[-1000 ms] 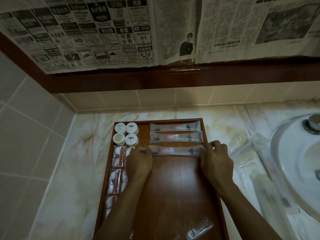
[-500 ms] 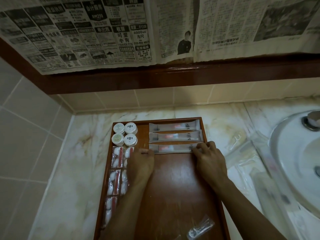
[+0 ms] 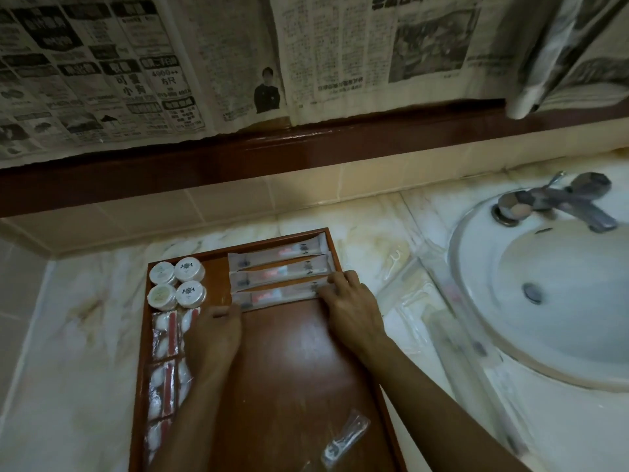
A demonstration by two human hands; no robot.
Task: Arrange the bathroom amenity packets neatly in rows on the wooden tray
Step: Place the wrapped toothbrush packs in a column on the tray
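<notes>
While the marble worktop (image 3: 85, 335) carries the wooden tray (image 3: 292, 369), my right hand (image 3: 350, 308) and left hand (image 3: 214, 335) press flat, fingers unclenched, on the ends of the third long packet (image 3: 282, 296), nearest of three rows at the tray's far end, beside four round tubs (image 3: 177, 282).
</notes>
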